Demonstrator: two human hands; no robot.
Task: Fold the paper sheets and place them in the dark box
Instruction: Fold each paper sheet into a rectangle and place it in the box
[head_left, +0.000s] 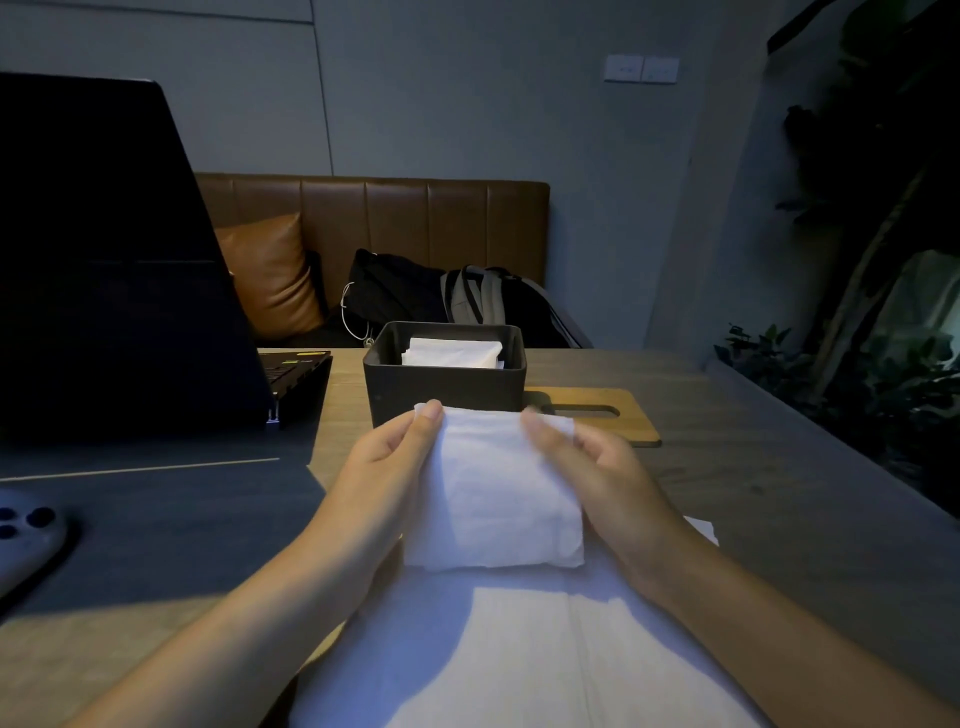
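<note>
**Folded sheet held up in front of the dark box**

Both hands hold one folded paper sheet (493, 488) just above the table (753, 467), right in front of the dark box (444, 387). The left hand (387, 467) pinches the sheet's far left corner, thumb on top and fingers closed behind the paper. The right hand (597, 467) grips the far right corner the same way; its thumb looks blurred. The sheet is a rough rectangle, slightly longer front to back than across. Its held edge points away toward the box, and its near edge hangs down toward the person.

Under it, a stack of flat paper sheets (545, 654) lies on the table close to the person, long side running toward the box. Inside the open box sit folded white sheets (452, 353). A wooden lid (597, 413) with a slot lies flat just right of the box. A laptop (104, 270) stands at left, with a phone (26, 540) near the left edge.
</note>
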